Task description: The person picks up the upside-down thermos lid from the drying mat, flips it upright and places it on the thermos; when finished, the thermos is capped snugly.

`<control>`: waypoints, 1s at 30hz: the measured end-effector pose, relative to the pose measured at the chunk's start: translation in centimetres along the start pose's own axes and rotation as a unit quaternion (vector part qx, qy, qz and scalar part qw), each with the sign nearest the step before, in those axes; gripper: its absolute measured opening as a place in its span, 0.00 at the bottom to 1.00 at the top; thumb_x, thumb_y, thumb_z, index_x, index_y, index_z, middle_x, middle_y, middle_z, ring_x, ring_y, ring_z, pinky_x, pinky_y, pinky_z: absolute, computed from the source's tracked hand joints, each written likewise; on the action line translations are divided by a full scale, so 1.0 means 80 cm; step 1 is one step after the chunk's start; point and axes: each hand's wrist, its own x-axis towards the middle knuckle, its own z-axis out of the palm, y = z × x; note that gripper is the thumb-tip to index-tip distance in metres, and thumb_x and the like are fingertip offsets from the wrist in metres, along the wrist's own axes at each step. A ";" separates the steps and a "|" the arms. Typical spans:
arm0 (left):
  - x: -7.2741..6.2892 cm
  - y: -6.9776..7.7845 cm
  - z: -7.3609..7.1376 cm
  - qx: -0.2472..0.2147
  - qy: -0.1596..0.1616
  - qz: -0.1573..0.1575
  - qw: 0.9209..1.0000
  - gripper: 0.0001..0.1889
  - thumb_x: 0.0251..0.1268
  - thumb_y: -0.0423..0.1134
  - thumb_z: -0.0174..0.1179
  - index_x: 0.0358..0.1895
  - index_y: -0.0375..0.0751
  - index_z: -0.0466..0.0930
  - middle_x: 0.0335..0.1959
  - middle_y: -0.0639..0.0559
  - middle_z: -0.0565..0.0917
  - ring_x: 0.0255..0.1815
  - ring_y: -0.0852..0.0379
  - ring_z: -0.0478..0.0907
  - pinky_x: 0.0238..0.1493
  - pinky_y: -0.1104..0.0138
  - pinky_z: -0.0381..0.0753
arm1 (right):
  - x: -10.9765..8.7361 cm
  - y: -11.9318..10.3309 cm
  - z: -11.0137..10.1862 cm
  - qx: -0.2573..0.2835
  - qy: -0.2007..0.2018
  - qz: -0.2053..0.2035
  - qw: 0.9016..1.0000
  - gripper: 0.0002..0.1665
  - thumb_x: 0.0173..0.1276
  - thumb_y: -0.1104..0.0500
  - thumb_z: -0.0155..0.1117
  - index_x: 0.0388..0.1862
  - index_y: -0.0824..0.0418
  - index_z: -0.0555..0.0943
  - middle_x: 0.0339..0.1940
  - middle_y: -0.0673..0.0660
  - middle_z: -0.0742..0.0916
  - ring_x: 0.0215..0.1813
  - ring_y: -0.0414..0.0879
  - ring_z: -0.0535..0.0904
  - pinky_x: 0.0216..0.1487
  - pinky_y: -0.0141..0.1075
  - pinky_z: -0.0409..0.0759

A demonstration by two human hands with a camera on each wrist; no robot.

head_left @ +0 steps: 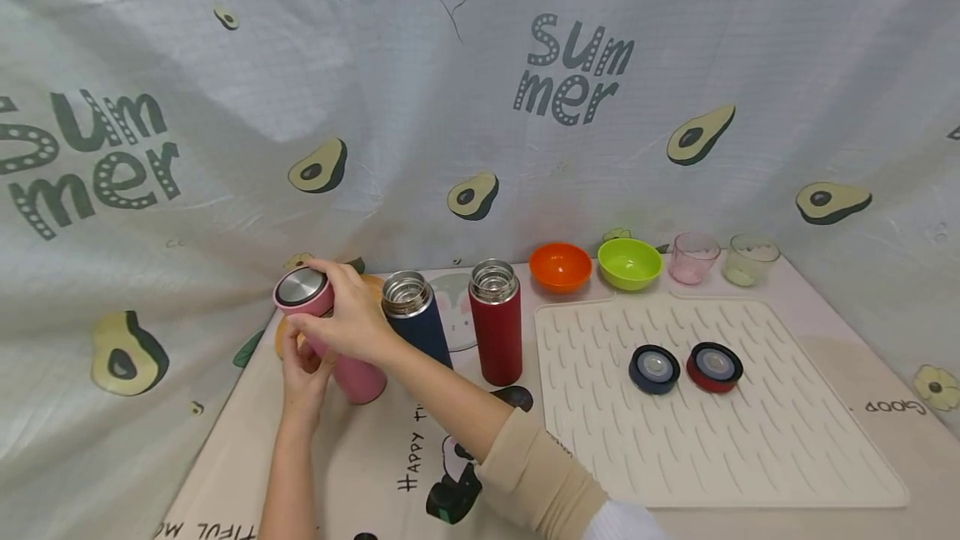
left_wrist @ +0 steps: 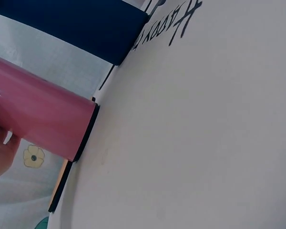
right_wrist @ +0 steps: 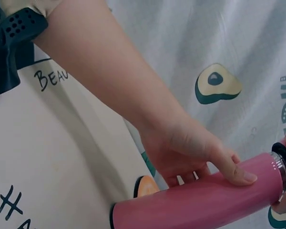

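A pink thermos bottle (head_left: 360, 378) leans at the left end of the table, its base close to the surface. My left hand (head_left: 303, 383) grips its body just below the neck. Around the pink lid (head_left: 318, 303) with a steel top, my right hand (head_left: 356, 319) curls its fingers and thumb. In the right wrist view, a strip of steel neck (right_wrist: 285, 172) shows between the body and the lid's black lower ring. The left wrist view shows the bottle's lower body (left_wrist: 47, 114) with a few left fingers (left_wrist: 2, 143) at its side.
A navy bottle (head_left: 420, 325) and a red bottle (head_left: 497, 332) stand lidless beside it. On a ribbed mat (head_left: 720, 457) lie a navy lid (head_left: 654, 369) and a red lid (head_left: 714, 367). Behind are an orange bowl (head_left: 560, 267), a green bowl (head_left: 630, 264) and two glasses (head_left: 693, 258).
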 end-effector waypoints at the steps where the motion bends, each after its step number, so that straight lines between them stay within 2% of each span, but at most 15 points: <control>1: 0.000 -0.001 0.000 -0.001 0.001 0.000 1.000 0.30 0.62 0.24 0.52 0.63 0.54 0.56 0.52 0.55 0.69 0.49 0.62 0.71 0.46 0.77 0.71 | 0.000 0.000 0.000 0.002 0.000 0.002 1.000 0.40 0.54 0.54 0.70 0.65 0.54 0.64 0.56 0.54 0.73 0.51 0.37 0.71 0.44 0.20 0.69; 6: 0.000 -0.002 0.001 0.007 0.007 -0.011 1.000 0.29 0.63 0.25 0.52 0.63 0.53 0.56 0.55 0.55 0.68 0.51 0.62 0.71 0.48 0.77 0.71 | -0.002 0.004 -0.001 0.027 -0.009 0.021 0.999 0.40 0.56 0.55 0.68 0.66 0.59 0.63 0.55 0.54 0.75 0.50 0.38 0.72 0.41 0.20 0.70; 9: 0.000 0.000 0.002 0.019 0.012 -0.020 1.000 0.28 0.63 0.26 0.52 0.63 0.52 0.56 0.53 0.56 0.71 0.50 0.62 0.72 0.47 0.77 0.71 | -0.002 0.007 -0.001 0.034 -0.011 0.035 0.999 0.40 0.56 0.56 0.69 0.65 0.60 0.63 0.55 0.55 0.75 0.50 0.38 0.72 0.41 0.20 0.71; 16: 0.001 -0.003 0.002 0.005 0.009 -0.001 1.000 0.28 0.63 0.25 0.52 0.62 0.52 0.56 0.51 0.56 0.73 0.49 0.62 0.73 0.47 0.76 0.71 | 0.003 0.003 0.006 -0.024 0.025 0.065 0.997 0.43 0.46 0.49 0.75 0.59 0.55 0.66 0.49 0.53 0.72 0.46 0.39 0.68 0.38 0.23 0.71; 19: 0.002 -0.005 0.003 -0.001 0.005 0.005 1.000 0.29 0.63 0.24 0.51 0.63 0.52 0.54 0.49 0.56 0.74 0.48 0.61 0.73 0.46 0.75 0.72 | 0.005 0.003 0.010 -0.037 0.037 0.080 0.995 0.43 0.45 0.46 0.75 0.57 0.54 0.65 0.47 0.53 0.70 0.45 0.40 0.68 0.37 0.25 0.71; 21: 0.002 -0.005 0.003 -0.003 0.003 0.006 1.000 0.29 0.63 0.24 0.51 0.63 0.52 0.54 0.49 0.56 0.74 0.49 0.61 0.72 0.46 0.75 0.71 | 0.005 0.004 0.013 -0.022 0.033 0.081 0.996 0.42 0.49 0.46 0.71 0.60 0.54 0.63 0.49 0.53 0.70 0.46 0.40 0.68 0.39 0.27 0.71; 25: 0.001 -0.005 0.004 0.008 0.007 0.001 1.000 0.29 0.63 0.24 0.51 0.63 0.52 0.55 0.52 0.56 0.71 0.51 0.62 0.71 0.47 0.76 0.70 | 0.001 0.011 0.016 0.053 0.016 0.064 0.996 0.43 0.55 0.51 0.63 0.68 0.57 0.57 0.57 0.56 0.71 0.52 0.41 0.69 0.48 0.29 0.70; 27: 0.000 -0.004 0.004 0.012 0.012 0.001 1.000 0.29 0.63 0.24 0.51 0.63 0.52 0.55 0.53 0.57 0.70 0.52 0.63 0.70 0.48 0.76 0.70 | -0.002 0.014 0.017 0.078 0.018 0.057 0.995 0.43 0.56 0.52 0.64 0.68 0.58 0.57 0.57 0.56 0.72 0.53 0.40 0.70 0.50 0.29 0.70; 30: 0.000 -0.004 0.005 0.017 0.018 0.005 1.000 0.29 0.62 0.23 0.51 0.63 0.52 0.55 0.50 0.57 0.72 0.48 0.62 0.72 0.46 0.77 0.71 | -0.003 0.017 0.019 0.085 0.037 0.059 0.994 0.44 0.53 0.50 0.70 0.65 0.57 0.59 0.54 0.53 0.72 0.52 0.39 0.70 0.47 0.28 0.72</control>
